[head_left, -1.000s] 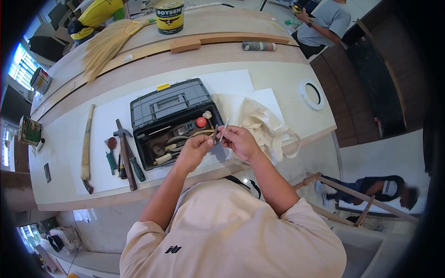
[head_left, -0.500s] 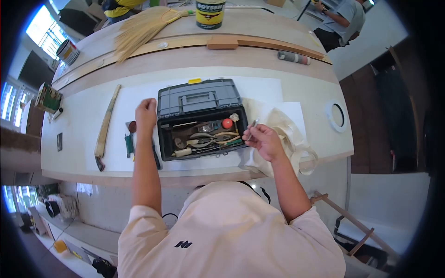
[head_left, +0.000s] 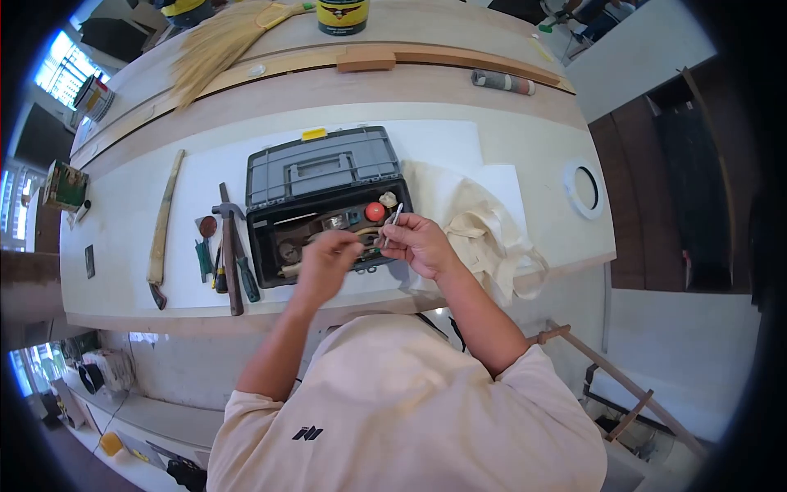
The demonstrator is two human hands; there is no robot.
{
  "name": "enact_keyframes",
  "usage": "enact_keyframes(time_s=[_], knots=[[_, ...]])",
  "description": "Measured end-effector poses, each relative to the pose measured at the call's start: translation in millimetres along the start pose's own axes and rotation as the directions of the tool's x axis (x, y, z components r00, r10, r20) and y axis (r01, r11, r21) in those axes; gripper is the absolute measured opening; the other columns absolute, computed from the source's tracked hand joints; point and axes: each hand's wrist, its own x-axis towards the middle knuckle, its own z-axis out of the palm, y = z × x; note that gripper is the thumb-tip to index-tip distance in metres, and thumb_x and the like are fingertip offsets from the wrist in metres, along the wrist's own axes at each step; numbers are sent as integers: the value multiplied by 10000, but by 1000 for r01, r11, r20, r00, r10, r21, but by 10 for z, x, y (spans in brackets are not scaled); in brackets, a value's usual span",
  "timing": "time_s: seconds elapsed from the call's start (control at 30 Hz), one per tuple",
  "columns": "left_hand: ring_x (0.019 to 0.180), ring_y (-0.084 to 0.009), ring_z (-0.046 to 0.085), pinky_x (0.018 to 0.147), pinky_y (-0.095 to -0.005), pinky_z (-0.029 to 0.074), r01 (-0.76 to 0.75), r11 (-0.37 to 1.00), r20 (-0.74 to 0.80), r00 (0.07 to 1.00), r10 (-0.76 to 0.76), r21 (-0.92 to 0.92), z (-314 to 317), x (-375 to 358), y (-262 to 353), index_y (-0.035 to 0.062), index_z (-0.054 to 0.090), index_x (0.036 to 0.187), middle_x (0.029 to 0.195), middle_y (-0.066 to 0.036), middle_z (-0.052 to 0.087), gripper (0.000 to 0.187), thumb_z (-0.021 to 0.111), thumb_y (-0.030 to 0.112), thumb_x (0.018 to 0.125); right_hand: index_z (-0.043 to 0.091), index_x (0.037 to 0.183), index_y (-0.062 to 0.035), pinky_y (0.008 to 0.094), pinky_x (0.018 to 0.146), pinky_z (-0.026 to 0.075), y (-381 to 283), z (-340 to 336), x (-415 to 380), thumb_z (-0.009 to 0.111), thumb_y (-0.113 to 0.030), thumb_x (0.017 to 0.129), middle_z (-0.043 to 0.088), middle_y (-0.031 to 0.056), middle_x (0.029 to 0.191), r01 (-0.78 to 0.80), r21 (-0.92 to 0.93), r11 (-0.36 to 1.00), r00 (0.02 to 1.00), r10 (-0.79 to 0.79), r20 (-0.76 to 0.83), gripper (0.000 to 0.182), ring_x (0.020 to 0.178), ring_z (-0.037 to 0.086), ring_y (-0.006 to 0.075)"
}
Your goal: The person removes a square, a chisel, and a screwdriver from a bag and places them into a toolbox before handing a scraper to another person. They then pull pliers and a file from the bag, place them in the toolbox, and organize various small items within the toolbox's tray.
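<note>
An open black toolbox (head_left: pixel 261 261) with its grey lid (head_left: pixel 321 168) tilted back holds pliers, a red ball (head_left: pixel 375 211) and other tools. Over its right front part, my right hand (head_left: pixel 420 244) pinches a small slim metal object (head_left: pixel 397 215). My left hand (head_left: pixel 325 264) is over the box's front, fingers bent towards the right hand; whether it holds anything is too blurred to tell. A hammer (head_left: pixel 231 262) and several hand tools lie left of the box. Cream cloth (head_left: pixel 484 234) lies to its right, beside my right hand.
A sheathed long blade (head_left: pixel 167 221) lies at the left. Along the back are a broom (head_left: pixel 225 49), a paint can (head_left: pixel 343 16), wooden strips (head_left: pixel 443 69) and a roller-like cylinder (head_left: pixel 502 81). A white ring (head_left: pixel 584 189) lies at the right; part of another person shows at the top right.
My left hand has moved right, from beside the box to over its front, uncovering the hammer. My right hand still holds the metal object. The view has shifted slightly.
</note>
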Motion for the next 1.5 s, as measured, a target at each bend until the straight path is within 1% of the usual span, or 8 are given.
enact_keyframes(time_s=[0.5, 0.7, 0.87, 1.0, 1.07, 1.17, 1.27, 1.5], knots=[[774, -90, 614, 697, -226, 494, 186, 948, 51, 983, -179, -258, 43, -188, -34, -10, 642, 1051, 874, -47, 671, 186, 686, 56, 883, 667, 927, -68, 247, 707, 501, 127, 279, 80, 731, -138, 862, 662, 1, 860, -9, -151, 989, 999, 15, 38, 115, 790, 618, 87], [859, -126, 633, 802, -270, 540, 36, 964, 31, 999, -29, -263, 83, -164, -88, -36, 575, 1096, 942, -77, 664, 260, 670, -57, 855, 683, 938, -14, 229, 677, 480, 210, 377, 99, 748, -134, 846, 667, 31, 814, 10, -251, 968, 996, 12, 85, 165, 729, 598, 87], [843, -145, 657, 780, -277, 551, 101, 960, 46, 995, -92, -261, -171, -302, 30, -32, 598, 1067, 932, -80, 666, 206, 657, -36, 869, 693, 1008, 10, 243, 697, 510, -270, 398, 144, 741, -162, 851, 695, 57, 873, 45, -641, 766, 977, 99, 188, 238, 753, 631, 106], [897, -203, 680, 788, -348, 580, 150, 840, -13, 983, -183, -521, -676, -645, 65, -4, 600, 1074, 976, -102, 666, 194, 638, 13, 885, 650, 1114, 0, 275, 736, 516, -830, -240, 1031, 691, -237, 894, 691, 79, 971, 257, -678, 689, 929, -369, -23, 326, 842, 642, 126], [896, -189, 654, 811, -360, 572, 142, 819, -75, 973, -219, -555, -913, -863, 155, 24, 583, 1056, 978, -79, 643, 139, 574, 33, 917, 618, 1139, -10, 288, 702, 491, -915, -577, 1546, 652, -288, 929, 673, 56, 951, 115, -836, 536, 848, -491, -198, 351, 774, 607, 147], [796, -159, 625, 745, -341, 569, 72, 779, -274, 913, -303, -623, -1092, -1152, 52, 43, 564, 1027, 894, -67, 614, 96, 536, 58, 936, 613, 1156, 19, 355, 781, 528, -991, -447, 1754, 631, -337, 937, 684, 140, 1022, -183, -642, 744, 890, -152, -430, 419, 855, 658, 221], [684, -121, 542, 671, -302, 527, 54, 781, -343, 878, -335, -622, -1173, -1371, -97, 65, 556, 986, 811, -28, 565, 48, 537, 99, 958, 610, 1154, 19, 371, 779, 528, -782, -678, 2274, 613, -356, 946, 684, 151, 1021, -143, -383, 913, 976, 66, -208, 429, 833, 651, 239], [632, -84, 482, 610, -259, 460, 122, 853, -357, 871, -337, -507, -1116, -1530, -204, 57, 579, 975, 718, 12, 515, 133, 575, 190, 975, 603, 1183, 53, 333, 771, 493, -559, -867, 2522, 598, -202, 947, 686, 129, 1007, 121, -579, 806, 923, -307, -234, 347, 851, 622, 196]])
